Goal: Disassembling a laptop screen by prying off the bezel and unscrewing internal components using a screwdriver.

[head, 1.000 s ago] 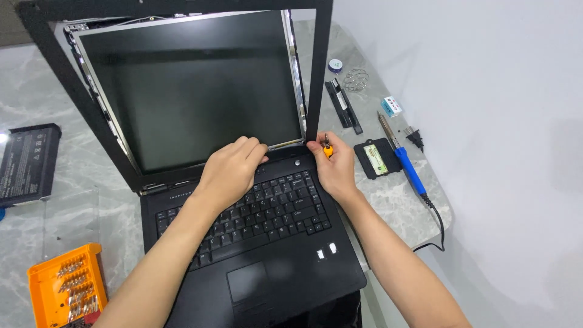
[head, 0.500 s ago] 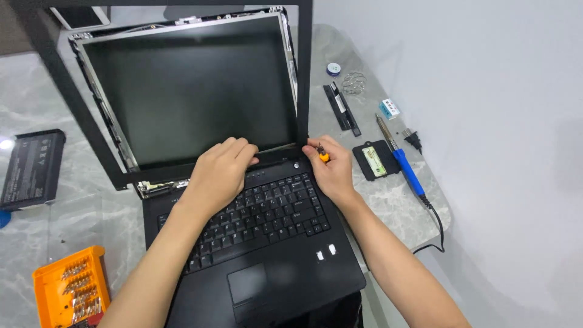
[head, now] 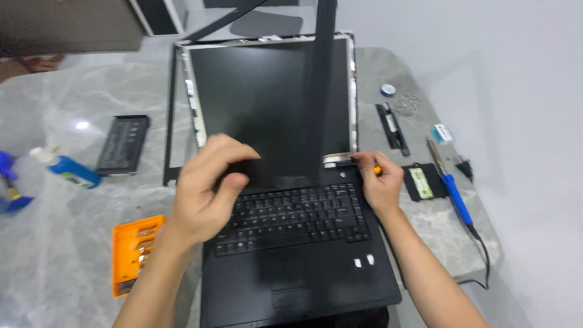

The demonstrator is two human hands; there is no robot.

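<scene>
Grey marble table (head: pixel 54 285) carries the open black laptop (head: pixel 291 267) at centre, its bare screen panel (head: pixel 255 103) upright. My left hand (head: pixel 209 191) pinches the loose black bezel (head: pixel 320 79), lifted off the screen. My right hand (head: pixel 379 185) is clenched on an orange-tipped screwdriver (head: pixel 377 170) at the right hinge. An orange bit case (head: pixel 133 255) lies left of the keyboard.

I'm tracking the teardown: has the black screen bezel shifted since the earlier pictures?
Yes. The black bezel, earlier framing the screen panel, is lifted off by the left hand and swung up, crossing the panel.
</scene>
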